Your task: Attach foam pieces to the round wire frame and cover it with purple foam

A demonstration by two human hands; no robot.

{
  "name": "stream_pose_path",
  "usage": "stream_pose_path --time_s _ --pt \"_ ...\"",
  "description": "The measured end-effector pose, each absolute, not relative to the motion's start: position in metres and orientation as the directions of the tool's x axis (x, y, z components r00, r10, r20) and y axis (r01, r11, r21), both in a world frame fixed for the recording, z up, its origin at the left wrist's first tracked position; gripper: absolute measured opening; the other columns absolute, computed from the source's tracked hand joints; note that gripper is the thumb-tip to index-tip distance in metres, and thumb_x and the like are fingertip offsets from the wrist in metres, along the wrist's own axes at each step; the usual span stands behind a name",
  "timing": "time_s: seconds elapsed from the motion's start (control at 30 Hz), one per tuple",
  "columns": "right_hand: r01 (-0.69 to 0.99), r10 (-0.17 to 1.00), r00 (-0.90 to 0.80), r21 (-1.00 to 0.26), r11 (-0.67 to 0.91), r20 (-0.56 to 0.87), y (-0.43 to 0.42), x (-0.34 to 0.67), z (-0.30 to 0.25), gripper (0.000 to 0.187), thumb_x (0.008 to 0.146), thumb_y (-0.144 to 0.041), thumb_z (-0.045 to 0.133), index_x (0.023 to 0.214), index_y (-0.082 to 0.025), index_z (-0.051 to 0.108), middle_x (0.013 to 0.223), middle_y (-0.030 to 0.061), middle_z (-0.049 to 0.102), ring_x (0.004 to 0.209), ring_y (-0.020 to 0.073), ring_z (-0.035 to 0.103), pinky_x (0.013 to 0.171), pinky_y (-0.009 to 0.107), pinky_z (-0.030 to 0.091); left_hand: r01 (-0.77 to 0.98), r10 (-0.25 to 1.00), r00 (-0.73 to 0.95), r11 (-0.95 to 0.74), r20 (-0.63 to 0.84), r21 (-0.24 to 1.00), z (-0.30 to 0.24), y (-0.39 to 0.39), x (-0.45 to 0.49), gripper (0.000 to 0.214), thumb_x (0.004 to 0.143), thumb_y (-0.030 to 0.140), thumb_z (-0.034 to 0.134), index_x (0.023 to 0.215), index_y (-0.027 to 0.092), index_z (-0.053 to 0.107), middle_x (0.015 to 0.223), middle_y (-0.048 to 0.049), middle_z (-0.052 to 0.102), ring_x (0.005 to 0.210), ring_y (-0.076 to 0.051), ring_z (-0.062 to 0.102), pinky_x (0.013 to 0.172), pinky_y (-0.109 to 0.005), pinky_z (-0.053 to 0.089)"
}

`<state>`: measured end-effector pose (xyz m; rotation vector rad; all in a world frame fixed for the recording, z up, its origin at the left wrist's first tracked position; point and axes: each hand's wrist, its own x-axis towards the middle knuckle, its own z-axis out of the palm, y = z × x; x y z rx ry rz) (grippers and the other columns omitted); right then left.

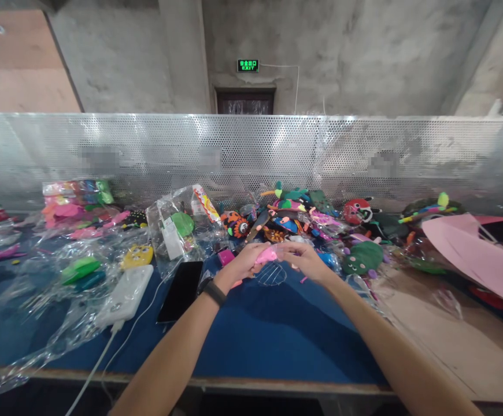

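Note:
My left hand (243, 263) and my right hand (302, 259) meet over the blue table top (260, 335). Both are closed on a small pink toy piece (267, 254) held between them. A black band sits on my left wrist. Just below the hands lies a small round wire mesh part (270, 274). Right behind the hands is a heap of colourful small toys (295, 216), some in clear wrappers.
A black phone (181, 290) lies left of my hands, beside a white power bank (125, 294) with a white cable. Clear plastic bags (177, 228) and packed toys cover the left side. Pink sheets (472, 254) lie at the right. A perforated metal screen (251, 150) closes the back.

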<state>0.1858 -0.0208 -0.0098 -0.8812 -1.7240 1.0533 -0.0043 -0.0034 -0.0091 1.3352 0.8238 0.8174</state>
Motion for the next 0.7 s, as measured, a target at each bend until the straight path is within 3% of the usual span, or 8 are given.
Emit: stream_pose_path --time_s 0.27,0.5,0.7 --pt "0.16 0.893 -0.262 -0.896 0.415 0.367 -0.02 0.177 -0.016 0.034 0.074 -0.043 0.066 0.097 -0.018 0.07 0.065 -0.0013 0.055 0.043 0.0052 0.038 0.039 0.02 0.029 -0.062 0.867 0.496 -0.014 0.043 0.998 -0.016 -0.005 0.004 0.039 0.083 0.053 0.05 0.073 0.015 0.052 0.042 0.0083 0.032 0.029 -0.004 0.023 0.033 -0.019 0.012" --pt "0.046 0.883 -0.32 -0.925 0.377 0.344 -0.021 0.18 -0.009 0.037 0.082 -0.045 0.055 0.109 -0.021 0.064 0.068 -0.0014 0.057 0.037 0.0037 0.034 0.035 0.02 0.028 0.031 0.965 0.234 -0.132 0.122 0.991 -0.011 0.003 -0.001 0.038 0.08 0.051 0.055 0.066 0.016 0.049 0.044 0.0077 0.032 0.033 -0.005 0.031 0.035 -0.019 0.019" --pt "0.116 0.89 -0.304 -0.913 0.39 0.341 -0.018 0.182 -0.011 0.03 0.079 -0.042 0.058 0.099 -0.02 0.063 0.063 -0.0036 0.055 0.036 0.004 0.036 0.034 0.019 0.028 0.146 0.963 0.214 -0.197 0.164 0.969 -0.016 0.006 -0.004 0.046 0.08 0.057 0.052 0.058 0.018 0.041 0.041 0.0069 0.033 0.033 -0.007 0.034 0.036 -0.021 0.022"
